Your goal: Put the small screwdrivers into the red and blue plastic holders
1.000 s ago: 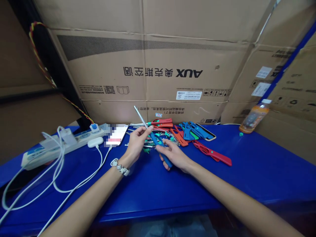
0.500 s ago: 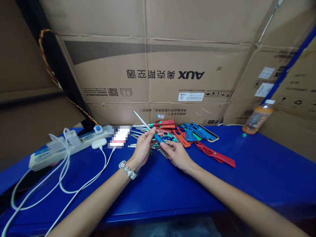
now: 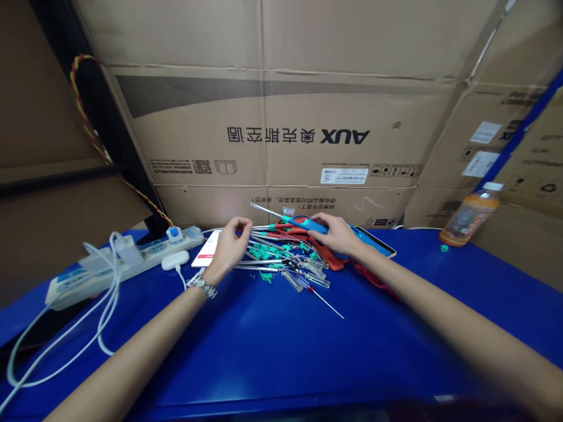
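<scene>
My right hand [image 3: 336, 235] is closed around the blue handle of a long-necked lighter [image 3: 311, 225], whose thin metal tube points up and to the left. My left hand [image 3: 229, 245] has thumb and forefinger pinched together; whether something small is between them I cannot make out. Between the hands lies a pile of lighter parts: metal tubes [image 3: 259, 264], small green plastic pieces [image 3: 264, 252] and clear cylinders [image 3: 291, 281]. A screwdriver [image 3: 324, 302] with a thin shaft lies at the pile's front edge. Red lighter handles [image 3: 323, 253] sit partly under my right hand.
To the left, a white power strip [image 3: 149, 255] carries plugs and loose white cables [image 3: 105, 319]. A phone with a lit screen [image 3: 206, 252] is behind my left wrist, another phone [image 3: 376, 243] behind my right. An orange drink bottle [image 3: 470, 217] stands right; cardboard [image 3: 281, 105] walls the back.
My left hand has let go of the blue lighter and moved left. My right hand has carried the lighter up and to the right, uncovering the pile and the screwdriver.
</scene>
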Available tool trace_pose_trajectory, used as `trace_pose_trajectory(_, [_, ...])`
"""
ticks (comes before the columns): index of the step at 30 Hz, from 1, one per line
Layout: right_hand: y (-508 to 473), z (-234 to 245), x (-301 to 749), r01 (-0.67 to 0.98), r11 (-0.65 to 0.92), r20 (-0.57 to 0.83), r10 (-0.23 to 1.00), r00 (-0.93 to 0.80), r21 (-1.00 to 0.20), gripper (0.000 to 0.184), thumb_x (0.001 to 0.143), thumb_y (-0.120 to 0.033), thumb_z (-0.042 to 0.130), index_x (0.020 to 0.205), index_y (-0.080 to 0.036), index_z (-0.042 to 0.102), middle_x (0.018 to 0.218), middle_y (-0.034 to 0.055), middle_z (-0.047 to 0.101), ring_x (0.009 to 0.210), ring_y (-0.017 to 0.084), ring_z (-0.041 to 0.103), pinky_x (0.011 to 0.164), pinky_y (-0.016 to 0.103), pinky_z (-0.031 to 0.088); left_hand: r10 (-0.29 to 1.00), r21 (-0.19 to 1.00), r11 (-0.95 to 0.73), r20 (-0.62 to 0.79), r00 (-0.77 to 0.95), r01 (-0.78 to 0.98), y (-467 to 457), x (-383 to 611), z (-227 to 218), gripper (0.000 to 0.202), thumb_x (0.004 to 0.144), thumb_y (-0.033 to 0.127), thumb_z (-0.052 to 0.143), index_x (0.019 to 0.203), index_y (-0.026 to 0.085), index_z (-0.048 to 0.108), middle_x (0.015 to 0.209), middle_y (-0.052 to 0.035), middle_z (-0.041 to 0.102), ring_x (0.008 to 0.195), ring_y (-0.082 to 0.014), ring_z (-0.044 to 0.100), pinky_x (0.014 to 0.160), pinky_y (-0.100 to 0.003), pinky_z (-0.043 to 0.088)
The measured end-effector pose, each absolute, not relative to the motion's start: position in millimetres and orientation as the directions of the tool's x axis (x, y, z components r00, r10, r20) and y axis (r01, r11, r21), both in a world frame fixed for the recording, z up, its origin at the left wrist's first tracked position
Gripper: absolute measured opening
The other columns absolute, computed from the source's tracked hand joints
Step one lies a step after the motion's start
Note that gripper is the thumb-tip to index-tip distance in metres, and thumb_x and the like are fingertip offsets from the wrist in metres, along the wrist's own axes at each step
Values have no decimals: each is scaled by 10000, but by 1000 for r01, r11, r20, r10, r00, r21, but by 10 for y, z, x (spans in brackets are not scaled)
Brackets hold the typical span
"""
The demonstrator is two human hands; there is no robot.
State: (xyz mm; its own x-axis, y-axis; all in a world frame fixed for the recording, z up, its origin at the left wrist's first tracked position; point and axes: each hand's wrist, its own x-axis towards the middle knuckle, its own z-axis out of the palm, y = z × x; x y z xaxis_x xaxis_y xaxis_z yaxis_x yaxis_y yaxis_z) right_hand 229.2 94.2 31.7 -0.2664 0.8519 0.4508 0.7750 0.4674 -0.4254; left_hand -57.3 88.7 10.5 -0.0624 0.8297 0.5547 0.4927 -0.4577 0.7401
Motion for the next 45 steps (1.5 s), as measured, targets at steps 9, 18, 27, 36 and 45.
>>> trace_pose_trajectory(9, [1696, 237, 2076, 814, 578, 407, 759, -507, -63, 386, 915, -361, 577, 1254, -186, 628, 1106, 122, 598, 1057, 277, 528, 896, 403, 411, 747, 179, -580, 507, 431, 795, 1396, -448, -79, 373, 911, 130, 420, 1250, 152, 576, 1357, -141, 530, 1218, -289, 523, 1063, -471, 435])
trace_pose_trajectory(18, [1715, 181, 1992, 828, 558, 540, 681, -495, 55, 350, 899, -323, 547, 1216, -190, 616, 1155, 121, 586, 1084, 288, 461, 901, 416, 322, 793, 218, -541, 454, 406, 812, 1515, -461, -163, 394, 949, 218, 361, 1244, 131, 608, 1397, -147, 536, 1268, -295, 531, 1096, -466, 427])
trace_pose_trajectory(27, [1549, 99, 2064, 823, 567, 533, 686, -495, 36, 275, 902, -274, 543, 1157, -214, 627, 1158, 105, 571, 1086, 289, 471, 881, 414, 342, 786, 230, -550, 466, 405, 803, 1432, -473, -132, 378, 968, 239, 362, 1249, 135, 592, 1460, -154, 458, 1315, -297, 484, 1108, -468, 400])
trace_pose_trajectory(36, [1475, 62, 2054, 837, 548, 508, 717, -477, 13, 232, 893, -271, 556, 1089, -182, 645, 1092, 111, 594, 1041, 276, 483, 854, 392, 327, 776, 220, -577, 448, 443, 787, 1255, -449, -145, 353, 969, 240, 372, 1222, 152, 602, 1391, -149, 486, 1257, -280, 522, 1083, -430, 411])
trace_pose_trajectory(45, [1283, 60, 2052, 844, 537, 556, 704, -442, -9, 171, 859, -222, 534, 990, -175, 633, 1014, 101, 562, 983, 254, 479, 815, 361, 339, 742, 103, -603, 436, 509, 791, 1271, -437, 1, 278, 907, 160, 427, 997, 187, 689, 1020, -115, 557, 966, -270, 547, 879, -414, 480])
